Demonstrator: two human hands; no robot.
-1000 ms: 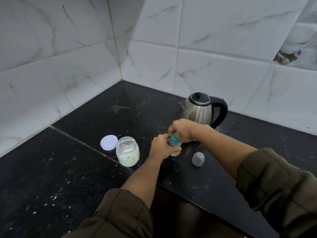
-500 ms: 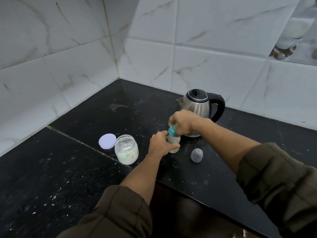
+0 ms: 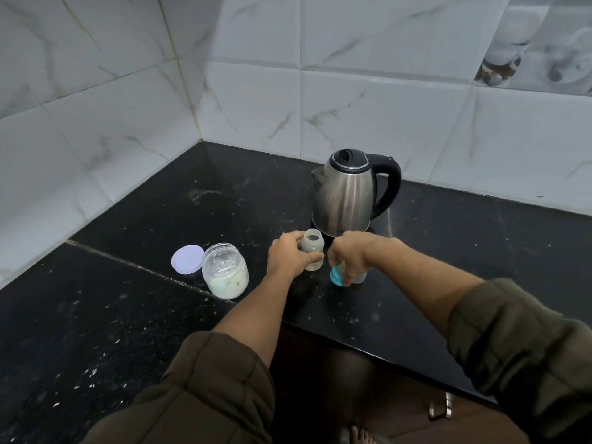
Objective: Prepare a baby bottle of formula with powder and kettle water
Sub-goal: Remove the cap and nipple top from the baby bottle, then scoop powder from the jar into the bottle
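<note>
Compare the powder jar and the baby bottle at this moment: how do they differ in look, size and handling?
The powder jar is wide and squat; the baby bottle is narrow and smaller. The jar holds pale powder in its lower part, while I cannot tell what the bottle holds. The jar stands untouched; the left hand grips the bottle, and the right hand holds its blue collar off to the side. Both are see-through, upright, open-topped, on the black counter.

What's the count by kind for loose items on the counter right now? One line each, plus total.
Kettle: 1
Baby bottle, open, in left hand: 1
Teal bottle collar, in right hand: 1
Clear bottle cap, mostly hidden behind right hand: 1
Powder jar, open: 1
Jar lid: 1
Total: 6
</note>
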